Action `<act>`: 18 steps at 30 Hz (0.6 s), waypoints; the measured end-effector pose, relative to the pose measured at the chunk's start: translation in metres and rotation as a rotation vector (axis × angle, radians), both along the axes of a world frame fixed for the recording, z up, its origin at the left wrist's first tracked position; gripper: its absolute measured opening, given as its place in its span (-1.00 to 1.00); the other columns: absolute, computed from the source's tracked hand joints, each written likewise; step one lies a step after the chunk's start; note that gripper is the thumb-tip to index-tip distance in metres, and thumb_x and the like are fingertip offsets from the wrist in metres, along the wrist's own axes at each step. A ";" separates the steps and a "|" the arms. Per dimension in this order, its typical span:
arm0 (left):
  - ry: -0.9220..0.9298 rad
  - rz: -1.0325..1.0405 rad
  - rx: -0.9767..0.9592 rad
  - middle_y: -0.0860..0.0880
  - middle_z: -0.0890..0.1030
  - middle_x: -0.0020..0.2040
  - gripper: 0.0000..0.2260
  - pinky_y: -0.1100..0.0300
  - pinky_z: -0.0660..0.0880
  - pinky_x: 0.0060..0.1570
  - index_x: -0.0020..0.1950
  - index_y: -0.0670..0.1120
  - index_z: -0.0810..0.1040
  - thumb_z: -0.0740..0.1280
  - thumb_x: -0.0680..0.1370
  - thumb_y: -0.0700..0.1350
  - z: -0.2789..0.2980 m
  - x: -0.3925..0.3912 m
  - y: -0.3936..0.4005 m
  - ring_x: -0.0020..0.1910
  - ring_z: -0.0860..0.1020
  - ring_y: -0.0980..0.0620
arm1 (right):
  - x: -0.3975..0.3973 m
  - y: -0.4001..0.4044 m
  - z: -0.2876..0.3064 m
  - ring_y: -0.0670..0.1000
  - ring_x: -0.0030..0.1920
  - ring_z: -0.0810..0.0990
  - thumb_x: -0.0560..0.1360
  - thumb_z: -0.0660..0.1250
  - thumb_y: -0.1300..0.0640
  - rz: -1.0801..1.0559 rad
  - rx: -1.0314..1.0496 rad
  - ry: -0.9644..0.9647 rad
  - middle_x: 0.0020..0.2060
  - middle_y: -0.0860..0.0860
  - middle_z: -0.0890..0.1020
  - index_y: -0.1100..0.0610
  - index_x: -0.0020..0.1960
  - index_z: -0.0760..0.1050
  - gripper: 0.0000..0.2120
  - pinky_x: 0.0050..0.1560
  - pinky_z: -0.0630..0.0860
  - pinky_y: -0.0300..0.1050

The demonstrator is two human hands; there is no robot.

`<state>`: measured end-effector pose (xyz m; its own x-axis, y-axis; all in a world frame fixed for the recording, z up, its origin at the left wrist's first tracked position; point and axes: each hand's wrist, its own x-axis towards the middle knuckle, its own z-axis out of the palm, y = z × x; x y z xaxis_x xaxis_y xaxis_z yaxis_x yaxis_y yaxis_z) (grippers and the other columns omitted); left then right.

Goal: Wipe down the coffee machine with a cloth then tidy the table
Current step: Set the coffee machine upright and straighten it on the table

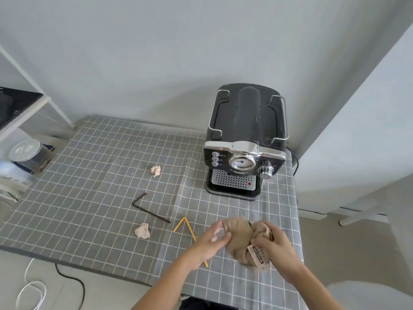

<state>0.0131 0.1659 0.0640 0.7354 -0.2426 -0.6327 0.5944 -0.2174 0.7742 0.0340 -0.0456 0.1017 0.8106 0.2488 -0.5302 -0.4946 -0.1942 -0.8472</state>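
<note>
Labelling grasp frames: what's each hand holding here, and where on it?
The right hand grips the bunched tan cloth at its right side, just above the label. The left hand touches the cloth's left edge, fingers blurred, so a grip cannot be told.

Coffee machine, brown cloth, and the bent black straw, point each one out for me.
Coffee machine (242,163): head view, on its round front gauge.
Brown cloth (239,234): head view, on the bunched middle between the hands.
Bent black straw (150,212): head view, on its longer leg.
</note>
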 end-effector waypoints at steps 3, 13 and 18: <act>-0.121 0.096 -0.264 0.13 0.59 0.21 -0.68 0.16 0.49 0.14 0.21 0.21 0.53 0.35 0.48 0.19 0.033 0.012 -0.009 0.21 0.54 0.13 | 0.004 -0.010 0.029 0.14 -0.25 0.59 0.46 0.35 0.37 -0.094 0.236 -0.006 -0.22 0.12 0.60 -0.17 0.28 0.47 -0.44 -0.24 0.56 0.02; -0.965 -0.004 0.507 0.07 0.57 -0.15 -0.79 0.11 0.48 -0.05 -0.09 -0.05 0.54 0.24 0.58 0.06 0.137 0.050 -0.035 -0.14 0.53 0.11 | 0.002 0.002 0.056 -0.11 0.26 0.48 0.21 0.60 -0.18 0.111 -0.418 -0.394 0.31 -0.10 0.45 -0.12 0.07 0.62 -0.54 0.16 0.51 -0.10; -0.820 0.124 0.856 0.14 0.47 -0.03 -0.70 0.10 0.31 0.16 -0.07 0.03 0.54 0.16 0.57 0.21 0.150 0.064 -0.019 0.00 0.44 0.14 | 0.013 -0.005 0.072 0.02 0.10 0.67 0.25 0.53 0.05 -0.216 0.205 -0.280 0.26 -0.13 0.58 0.08 0.11 0.67 -0.57 -0.18 0.60 -0.17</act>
